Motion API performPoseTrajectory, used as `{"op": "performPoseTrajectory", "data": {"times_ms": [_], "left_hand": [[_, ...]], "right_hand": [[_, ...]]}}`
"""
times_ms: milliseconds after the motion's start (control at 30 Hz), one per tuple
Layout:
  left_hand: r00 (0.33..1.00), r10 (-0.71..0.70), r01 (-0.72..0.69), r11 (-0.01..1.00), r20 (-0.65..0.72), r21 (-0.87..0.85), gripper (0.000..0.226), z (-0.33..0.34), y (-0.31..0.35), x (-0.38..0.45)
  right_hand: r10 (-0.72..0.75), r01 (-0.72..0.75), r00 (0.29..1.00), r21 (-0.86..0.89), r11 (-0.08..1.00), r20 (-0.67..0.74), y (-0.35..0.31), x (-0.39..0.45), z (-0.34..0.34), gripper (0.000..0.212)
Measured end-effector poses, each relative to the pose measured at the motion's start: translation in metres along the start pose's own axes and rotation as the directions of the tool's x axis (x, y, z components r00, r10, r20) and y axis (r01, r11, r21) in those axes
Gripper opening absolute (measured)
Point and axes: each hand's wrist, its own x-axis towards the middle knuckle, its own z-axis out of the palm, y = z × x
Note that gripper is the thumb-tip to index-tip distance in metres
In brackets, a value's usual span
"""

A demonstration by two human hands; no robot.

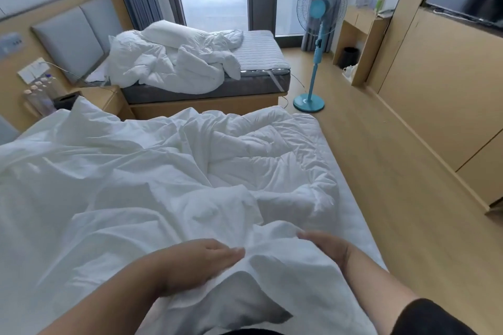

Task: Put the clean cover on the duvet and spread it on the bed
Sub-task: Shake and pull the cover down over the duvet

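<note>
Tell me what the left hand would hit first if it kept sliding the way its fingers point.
The left hand points right, across the cover. First in line is the raised fold of cover at its fingertips, then probably the right hand; depth is unclear.

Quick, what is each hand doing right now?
Left hand: open, fingers straight, resting on the white cover.
Right hand: on the cover; grip cannot be told.

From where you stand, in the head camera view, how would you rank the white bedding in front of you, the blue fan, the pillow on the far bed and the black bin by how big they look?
1. white bedding, largest, though nearest
2. blue fan
3. pillow
4. black bin, smallest, though far off
</note>
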Motion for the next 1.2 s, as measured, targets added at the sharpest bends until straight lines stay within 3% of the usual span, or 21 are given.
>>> {"op": "performPoseTrajectory", "data": {"times_ms": [33,67,100,133,167,233,300,367,400,500,600,700,967,1067,1200], "left_hand": [[0.999,-0.028,0.028,0.999,0.015,0.036,0.067,0.005,-0.002,0.001],[0.999,-0.042,0.041,0.998,0.03,0.055,0.066,0.011,-0.004,0.003],[0.998,-0.046,0.044,0.998,0.043,0.047,0.065,0.016,-0.002,0.003],[0.998,-0.026,0.024,0.999,0.059,0.034,0.062,0.02,-0.001,0.005],[0.997,0.024,-0.026,1.0,0.07,0.018,0.058,0.023,0.001,0.006],[0.995,0.089,-0.088,0.996,0.053,-0.012,0.048,0.024,0.01,0.004],[0.992,0.126,-0.121,0.985,0.027,-0.123,0.062,0.026,0.016,0.008],[0.985,0.153,-0.154,0.988,0.08,0.008,0.073,0.038,0.015,0.017],[0.987,0.115,-0.12,0.992,0.112,0.045,0.065,0.044,0.015,0.021],[0.971,0.097,-0.107,0.994,0.218,0.035,0.042,0.063,0.01,0.033],[0.939,0.198,-0.192,0.98,0.283,-0.047,0.036,0.071,0.009,0.033],[0.886,0.28,-0.264,0.96,0.369,-0.097,0.032,0.078,0.002,0.036],[0.831,0.286,-0.412,0.893,0.476,0.182,0.019,0.156,-0.005,0.044],[0.785,0.259,-0.465,0.847,0.563,0.257,0.028,0.184,0.009,0.03],[0.756,0.25,-0.543,0.756,0.605,0.366,0.032,0.208,0.041,0.027]], "right_hand": [[-0.063,0.058,0.996,0.077,0.995,0.061,-0.012,-0.01,0.003,0.036],[-0.185,0.179,0.982,0.139,0.974,0.029,-0.027,-0.023,0.004,0.032],[-0.339,0.34,0.94,0.162,0.926,-0.035,-0.043,-0.034,-0.001,0.028],[-0.472,0.48,0.877,0.13,0.868,-0.089,-0.057,-0.049,-0.003,0.041],[-0.558,0.568,0.823,0.11,0.816,-0.112,-0.067,-0.064,-0.007,0.05],[-0.624,0.636,0.771,0.133,0.76,-0.123,-0.071,-0.087,-0.018,0.036],[-0.528,0.558,0.803,0.037,0.829,-0.275,-0.051,-0.091,-0.038,0.035],[-0.337,0.372,0.808,-0.025,0.928,-0.483,-0.011,-0.085,-0.058,0.04],[-0.25,0.27,0.79,-0.048,0.962,-0.56,0.014,-0.08,-0.065,0.039],[-0.113,0.045,0.688,-0.113,0.993,-0.717,0.078,-0.071,-0.075,0.023],[-0.173,0.06,0.541,-0.168,0.984,-0.823,0.113,-0.086,-0.065,0.011],[-0.217,0.003,0.422,-0.238,0.971,-0.88,0.14,-0.12,-0.047,0.011],[-0.062,-0.194,0.449,-0.165,0.967,-0.891,0.263,-0.222,0.018,0.006],[-0.01,-0.184,0.453,-0.104,0.977,-0.892,0.293,-0.259,0.028,0.009],[-0.043,-0.1,0.381,-0.087,0.991,-0.924,0.317,-0.293,0.018,0.008]]}}
